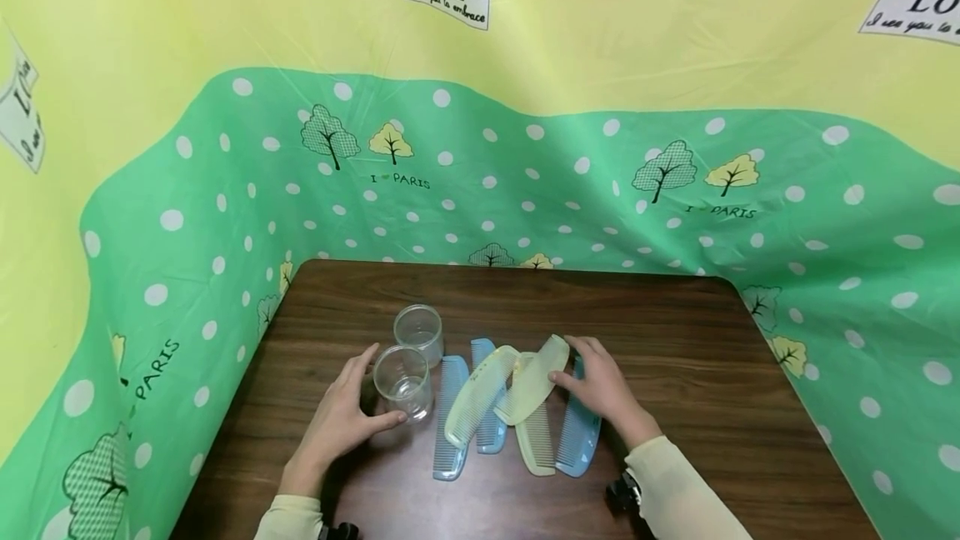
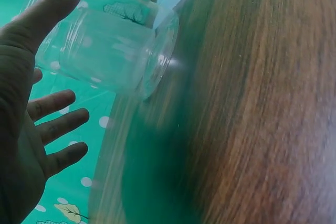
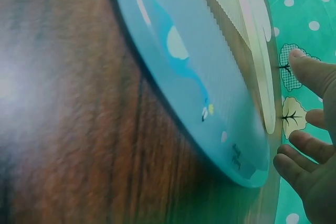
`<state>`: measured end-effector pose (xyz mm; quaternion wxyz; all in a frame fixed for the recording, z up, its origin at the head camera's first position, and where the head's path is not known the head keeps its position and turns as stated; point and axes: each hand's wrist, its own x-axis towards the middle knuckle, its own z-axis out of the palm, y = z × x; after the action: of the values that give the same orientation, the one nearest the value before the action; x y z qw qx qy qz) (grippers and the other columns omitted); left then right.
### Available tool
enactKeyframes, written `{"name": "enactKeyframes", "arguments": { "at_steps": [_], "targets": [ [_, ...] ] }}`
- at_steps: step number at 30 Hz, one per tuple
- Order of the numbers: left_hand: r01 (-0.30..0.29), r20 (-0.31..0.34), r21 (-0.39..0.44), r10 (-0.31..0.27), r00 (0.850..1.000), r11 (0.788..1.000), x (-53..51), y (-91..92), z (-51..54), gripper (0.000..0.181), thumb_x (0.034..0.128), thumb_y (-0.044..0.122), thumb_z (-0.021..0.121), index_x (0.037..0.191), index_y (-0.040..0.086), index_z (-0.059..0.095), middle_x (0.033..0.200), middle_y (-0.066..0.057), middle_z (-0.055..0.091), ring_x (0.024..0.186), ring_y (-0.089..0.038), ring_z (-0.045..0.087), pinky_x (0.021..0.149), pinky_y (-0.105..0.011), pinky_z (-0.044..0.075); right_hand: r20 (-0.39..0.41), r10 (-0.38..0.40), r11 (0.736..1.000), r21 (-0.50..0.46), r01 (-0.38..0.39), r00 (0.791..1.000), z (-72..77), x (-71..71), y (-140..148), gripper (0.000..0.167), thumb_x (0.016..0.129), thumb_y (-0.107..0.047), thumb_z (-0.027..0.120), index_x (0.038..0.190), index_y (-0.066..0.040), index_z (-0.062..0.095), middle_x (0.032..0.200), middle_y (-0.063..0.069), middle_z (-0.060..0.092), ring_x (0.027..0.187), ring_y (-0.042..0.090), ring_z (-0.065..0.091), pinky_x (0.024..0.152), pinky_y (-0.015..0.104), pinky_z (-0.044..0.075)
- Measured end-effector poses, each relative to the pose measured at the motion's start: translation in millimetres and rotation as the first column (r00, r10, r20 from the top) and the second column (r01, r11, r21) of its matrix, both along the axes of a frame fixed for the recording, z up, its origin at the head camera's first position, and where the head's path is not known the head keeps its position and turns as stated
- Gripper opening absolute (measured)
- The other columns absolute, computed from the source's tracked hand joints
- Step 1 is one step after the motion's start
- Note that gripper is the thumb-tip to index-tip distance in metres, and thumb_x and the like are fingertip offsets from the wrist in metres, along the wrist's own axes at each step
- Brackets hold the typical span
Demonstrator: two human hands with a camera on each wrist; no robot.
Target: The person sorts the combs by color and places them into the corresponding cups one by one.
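In the head view, the nearer clear cup [image 1: 405,394] is being flanked by the released left hand [image 1: 341,419], the topmost yellow comb [image 1: 532,386] by the released right hand [image 1: 602,383]. In the left wrist view, fingers [image 2: 65,124] are being spread beside the cup; in the right, near a blue comb [image 3: 173,77].

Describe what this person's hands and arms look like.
The left sleeve and right sleeve are long, plain and pale cream. Small black devices show beside both cuffs. The left hand and right hand have no visible gloves or rings.
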<state>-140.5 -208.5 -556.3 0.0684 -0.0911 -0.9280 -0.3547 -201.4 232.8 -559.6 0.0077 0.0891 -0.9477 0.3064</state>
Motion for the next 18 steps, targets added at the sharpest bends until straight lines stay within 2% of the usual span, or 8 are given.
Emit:
{"name": "enactKeyframes", "arguments": {
  "at_steps": [6, 14, 18],
  "targets": [
    [0.003, 0.031, 0.036, -0.004, 1.0, 0.999, 0.3, 3.0, -1.6, 0.118, 0.0642, 0.075, 0.084, 0.16, 0.036, 0.028, 0.155, -0.006, 0.046, 0.135, -0.036, 0.053, 0.104, -0.064, 0.048, 0.02, 0.003, 1.0, -0.013, -0.003, 1.0, 0.1, -8.3, -2, 0.079, 0.09, -0.039, 0.08, 0.151, -0.002, 0.046, 0.147, 0.025, 0.048, 0.131, 0.045, 0.052, 0.103, 0.062, 0.049],
    [0.014, 0.035, 0.096, -0.018, 0.999, 0.995, -2.1, 4.1, -3.3, 0.112, 0.0641, 0.072, 0.086, 0.156, 0.03, 0.037, 0.153, -0.002, 0.049, 0.136, -0.03, 0.052, 0.106, -0.063, 0.047, 0.051, 0.002, 1.0, 0.003, -0.002, 0.999, -2.5, -17.2, -8, 0.079, 0.091, -0.038, 0.079, 0.151, -0.001, 0.044, 0.151, 0.028, 0.045, 0.134, 0.048, 0.05, 0.105, 0.064, 0.046],
    [0.023, 0.032, 0.111, -0.026, 0.999, 0.994, -6.1, 4.0, -4.1, 0.11, 0.0647, 0.071, 0.086, 0.156, 0.035, 0.036, 0.153, 0.002, 0.049, 0.137, -0.027, 0.051, 0.107, -0.061, 0.046, 0.073, -0.014, 1.0, 0.012, 0.013, 0.997, -3.0, -22.7, -11, 0.079, 0.091, -0.038, 0.079, 0.152, -0.002, 0.044, 0.152, 0.027, 0.045, 0.136, 0.047, 0.048, 0.107, 0.063, 0.045]
  ]
}}
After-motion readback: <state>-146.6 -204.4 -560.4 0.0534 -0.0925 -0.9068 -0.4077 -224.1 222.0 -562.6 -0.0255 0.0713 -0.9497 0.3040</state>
